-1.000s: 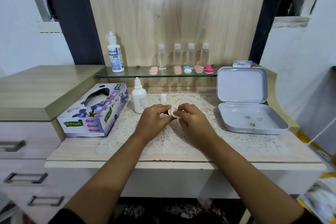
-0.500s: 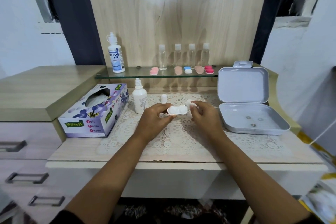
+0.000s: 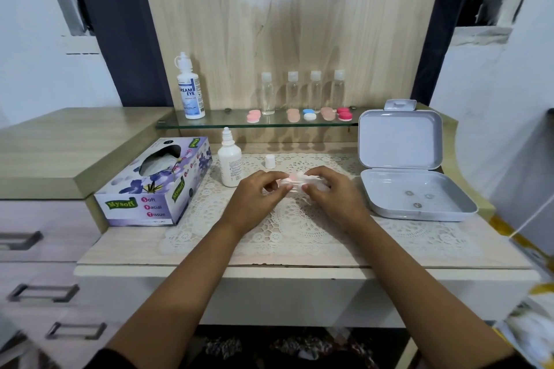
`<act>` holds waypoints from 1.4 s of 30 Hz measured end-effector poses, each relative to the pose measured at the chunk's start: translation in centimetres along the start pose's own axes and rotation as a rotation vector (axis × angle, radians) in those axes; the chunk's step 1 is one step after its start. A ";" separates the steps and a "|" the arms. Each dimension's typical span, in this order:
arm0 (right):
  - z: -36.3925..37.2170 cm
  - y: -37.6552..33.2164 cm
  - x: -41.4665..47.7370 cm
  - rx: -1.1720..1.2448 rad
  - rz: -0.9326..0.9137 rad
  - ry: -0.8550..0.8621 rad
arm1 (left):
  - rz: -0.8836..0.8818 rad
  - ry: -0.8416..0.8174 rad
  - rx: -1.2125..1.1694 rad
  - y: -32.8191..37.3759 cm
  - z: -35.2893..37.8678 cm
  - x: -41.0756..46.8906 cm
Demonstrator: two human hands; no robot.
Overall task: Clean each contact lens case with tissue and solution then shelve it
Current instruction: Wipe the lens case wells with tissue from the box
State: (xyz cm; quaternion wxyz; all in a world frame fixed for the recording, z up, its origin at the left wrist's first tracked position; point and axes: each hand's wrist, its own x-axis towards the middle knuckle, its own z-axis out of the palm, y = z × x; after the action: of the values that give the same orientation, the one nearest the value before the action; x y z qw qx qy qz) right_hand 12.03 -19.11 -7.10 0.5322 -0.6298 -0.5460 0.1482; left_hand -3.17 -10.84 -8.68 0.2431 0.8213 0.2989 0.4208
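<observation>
While both hands meet over the lace mat [image 3: 299, 228], I see a pale pink contact lens case [image 3: 292, 181] held between them, lifted just off the cloth and blurred. My view puts the left hand [image 3: 257, 198] at the case's eight o'clock, its thumb and curled fingers pinching the left end. The right hand [image 3: 332, 198] sits at four o'clock, fingers bent round the right end. A whitish smear shows under those fingers; I cannot tell if it is tissue.

Taking the case as the dial's centre, the uncapped solution bottle [image 3: 229, 165] stands upright at ten o'clock, near the left hand. Its small white cap [image 3: 269, 161] stands at eleven, apart from it. The tissue box [image 3: 153, 186] lies at nine o'clock, beside the bottle. At three o'clock a grey box [image 3: 389, 186] lies open, lid upright, well clear of the right hand.

Farther out at twelve, the glass shelf [image 3: 221, 123] carries a row of small cases [image 3: 310, 114] in front of four clear bottles [image 3: 292, 90], with a labelled white bottle [image 3: 190, 93] at its left end.
</observation>
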 end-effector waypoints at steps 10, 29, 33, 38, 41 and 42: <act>0.9 1.5 0.4 -0.318 -0.190 -0.034 | -0.135 -0.113 0.056 -0.6 0.1 0.3; 0.7 1.7 0.9 -0.319 -0.037 0.054 | -0.201 -0.315 0.236 0.8 -1.1 0.7; 0.6 1.7 1.1 -0.275 0.036 0.067 | -0.219 -0.358 0.217 1.0 -1.6 0.3; -0.2 1.5 1.5 -0.263 0.150 0.031 | -0.202 -0.334 0.291 0.9 -2.1 -0.5; -0.7 0.9 1.7 -0.303 0.190 -0.012 | -0.178 -0.324 0.377 1.4 -2.6 -0.7; -0.8 0.7 1.7 -0.303 0.191 -0.027 | -0.168 -0.339 0.404 1.5 -2.8 -0.8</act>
State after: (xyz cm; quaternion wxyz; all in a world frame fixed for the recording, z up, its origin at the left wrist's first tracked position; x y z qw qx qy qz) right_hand 13.62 -17.94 -6.72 0.4074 -0.7497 -0.5069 0.1223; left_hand -5.43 -12.04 -6.62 0.1551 0.8842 0.3986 0.1877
